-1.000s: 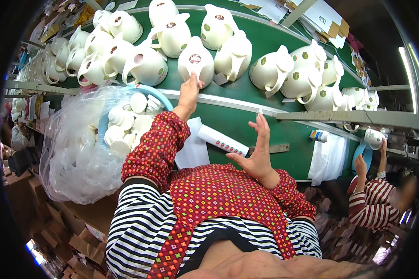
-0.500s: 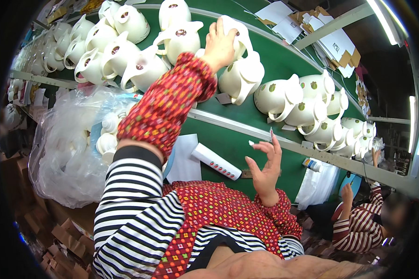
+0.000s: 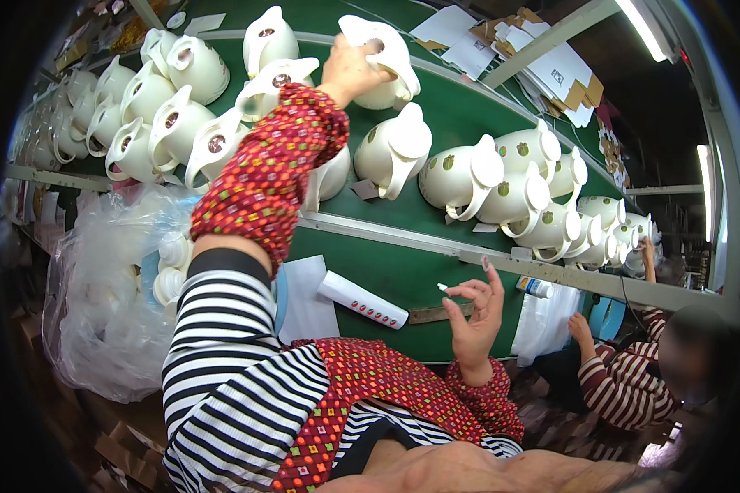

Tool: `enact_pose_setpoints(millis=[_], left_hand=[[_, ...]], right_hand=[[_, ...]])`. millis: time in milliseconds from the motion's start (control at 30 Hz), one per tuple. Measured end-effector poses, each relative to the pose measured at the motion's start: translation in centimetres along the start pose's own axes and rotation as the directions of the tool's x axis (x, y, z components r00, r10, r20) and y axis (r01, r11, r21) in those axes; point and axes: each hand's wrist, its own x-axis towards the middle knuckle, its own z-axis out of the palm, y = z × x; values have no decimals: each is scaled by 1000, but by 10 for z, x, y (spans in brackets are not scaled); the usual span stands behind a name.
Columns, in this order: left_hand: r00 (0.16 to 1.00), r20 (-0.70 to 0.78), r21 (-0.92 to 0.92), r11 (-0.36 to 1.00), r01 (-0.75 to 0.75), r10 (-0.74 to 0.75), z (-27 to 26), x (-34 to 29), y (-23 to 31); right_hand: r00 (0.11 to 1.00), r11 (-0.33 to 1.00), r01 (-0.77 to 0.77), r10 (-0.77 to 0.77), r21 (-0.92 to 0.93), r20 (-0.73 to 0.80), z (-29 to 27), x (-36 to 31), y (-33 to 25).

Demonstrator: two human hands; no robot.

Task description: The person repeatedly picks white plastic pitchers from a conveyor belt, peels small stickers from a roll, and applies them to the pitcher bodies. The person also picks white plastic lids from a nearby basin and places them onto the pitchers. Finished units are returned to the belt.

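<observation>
My left hand (image 3: 349, 70) reaches across the green conveyor belt and grips a white vacuum jug (image 3: 386, 70) by its open mouth and rim. Beside that wrist stands another open jug (image 3: 273, 43). Nearer to me is a lidded white jug (image 3: 392, 149) with its handle toward me. My right hand (image 3: 475, 324) hovers over the near side of the bench, thumb and fingers apart. A small white bit (image 3: 442, 287) shows at one of its fingertips; what it is I cannot make out.
Open jugs (image 3: 177, 123) crowd the left, lidded patterned jugs (image 3: 460, 174) the right. A white printed roll (image 3: 362, 299) lies near me beside paper (image 3: 311, 296). A plastic bag of white lids (image 3: 99, 304) sits left. A metal rail (image 3: 386, 230) crosses between. Another person (image 3: 633, 370) works at right.
My left hand has shifted a little left on the open jug, which now stands apart from the lidded jug and is turned. The view has shifted slightly. My right hand keeps much the same pose.
</observation>
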Motion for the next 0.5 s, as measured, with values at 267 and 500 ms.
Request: enact_pose_setpoints(millis=[267, 500], left_hand=[[966, 247, -592, 800, 95, 69, -161, -29, 21], [355, 924, -210, 590, 779, -140, -156, -184, 67]], right_hand=[[985, 961, 119, -147, 249, 95, -22, 19, -65], [742, 605, -345, -291, 717, 603, -19, -25, -111]])
